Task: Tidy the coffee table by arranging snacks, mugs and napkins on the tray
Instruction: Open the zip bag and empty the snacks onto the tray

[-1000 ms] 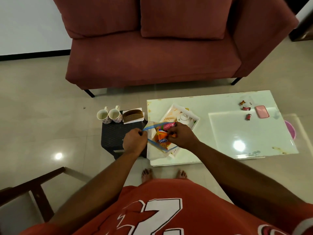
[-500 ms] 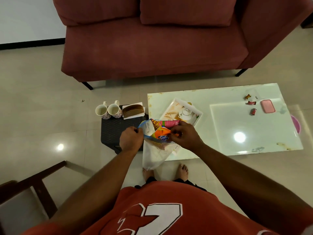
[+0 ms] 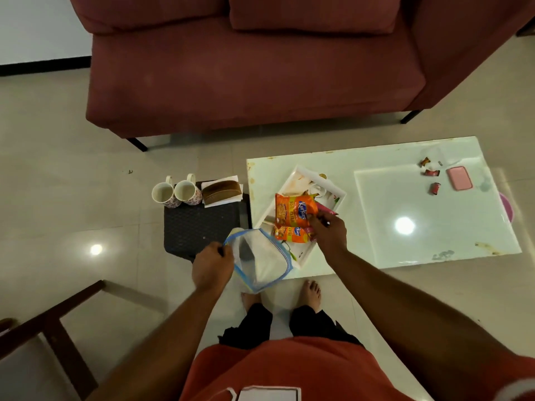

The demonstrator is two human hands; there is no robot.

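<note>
A white tray (image 3: 335, 189) lies at the left end of the white coffee table (image 3: 428, 235). My right hand (image 3: 328, 234) grips orange snack packets (image 3: 293, 211) just above the tray, a pink packet beside them. My left hand (image 3: 212, 264) pinches the rim of a clear, blue-edged plastic bag (image 3: 262, 260) that hangs open off the table's front-left corner. Two floral mugs (image 3: 176, 193) and a brown napkin holder on white napkins (image 3: 221, 191) stand on a dark stool (image 3: 199, 227) left of the table.
A red sofa (image 3: 249, 68) fills the far side. Small wrapped sweets (image 3: 431, 175) and a pink flat case (image 3: 459, 178) lie at the table's far right. A wooden chair frame (image 3: 49, 322) is at the lower left. My bare feet stand at the table's front edge.
The snack packets came out of the plastic bag. My right hand moved them right, over the tray, while my left hand drew the emptied bag down and left.
</note>
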